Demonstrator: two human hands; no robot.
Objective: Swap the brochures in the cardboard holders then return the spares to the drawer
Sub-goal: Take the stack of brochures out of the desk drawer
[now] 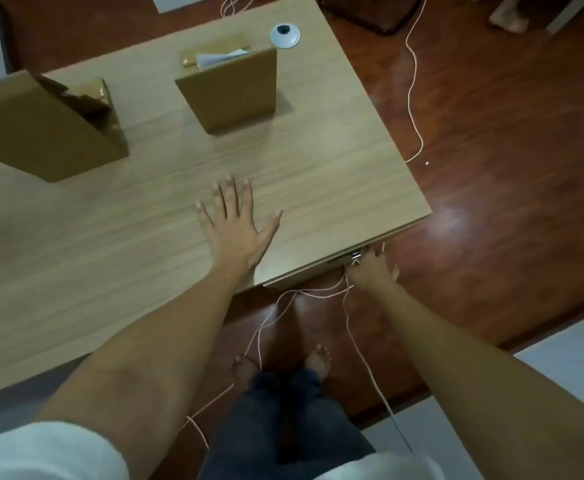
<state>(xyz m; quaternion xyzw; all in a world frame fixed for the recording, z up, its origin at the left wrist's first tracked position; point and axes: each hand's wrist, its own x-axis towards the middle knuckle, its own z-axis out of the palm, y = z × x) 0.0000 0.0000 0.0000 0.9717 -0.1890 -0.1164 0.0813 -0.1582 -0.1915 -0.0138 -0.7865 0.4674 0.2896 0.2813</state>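
Observation:
Two cardboard holders stand on the light wood desk (335,174). The left holder (41,133) is at the desk's left side, and I cannot see any brochure in it. The right holder (231,95) stands further back, with white brochures (218,58) poking out of its top. My left hand (238,226) lies flat on the desk with its fingers spread, holding nothing. My right hand (370,268) is under the desk's front right edge, curled around the drawer handle (347,259). The drawer front is barely visible below the desk edge.
A round white cable grommet (284,35) sits in the desk's back right corner. Thin pale cords (413,81) trail over the red-brown floor right of the desk and around my bare feet (280,365). A dark object (366,12) lies on the floor behind the desk.

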